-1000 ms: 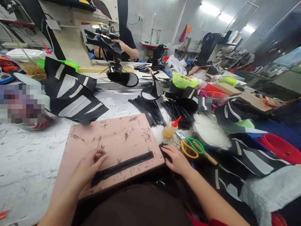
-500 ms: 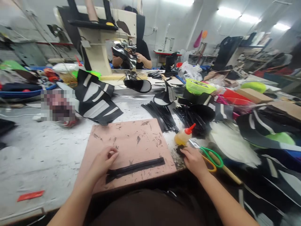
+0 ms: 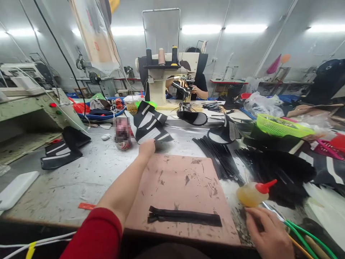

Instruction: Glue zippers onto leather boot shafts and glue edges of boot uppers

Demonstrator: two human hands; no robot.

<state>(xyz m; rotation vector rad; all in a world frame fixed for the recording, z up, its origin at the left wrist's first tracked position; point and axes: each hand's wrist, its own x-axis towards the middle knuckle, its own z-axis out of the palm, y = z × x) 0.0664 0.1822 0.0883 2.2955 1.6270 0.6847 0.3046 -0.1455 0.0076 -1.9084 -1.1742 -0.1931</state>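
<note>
My left hand [image 3: 147, 149] reaches over the pink board [image 3: 185, 172], closed at the near edge of the stacked black boot-upper pieces [image 3: 151, 124] with pale strips; its fingertips are partly hidden. A black zipper [image 3: 188, 217] lies across the front of the board, its slider end to the left. My right hand [image 3: 271, 232] rests on the table right of the board, thumb and forefinger apart with nothing visible between them. Just beyond it is a glue bottle [image 3: 250, 194] with a red nozzle, tilted or lying. Green-handled scissors [image 3: 299, 233] lie beside that hand, partly covered.
Bundles of thin black strips [image 3: 221, 158] lie beyond the board. A sewing machine [image 3: 159, 86] stands at the back with a person behind it. More black pieces [image 3: 64, 147] and a white slab [image 3: 18, 189] lie left. A lime basket [image 3: 283, 126] is at right.
My left hand has moved from beside the zipper forward to the boot-upper pieces. The small dark thing under my right fingers no longer shows. The view has swung left.
</note>
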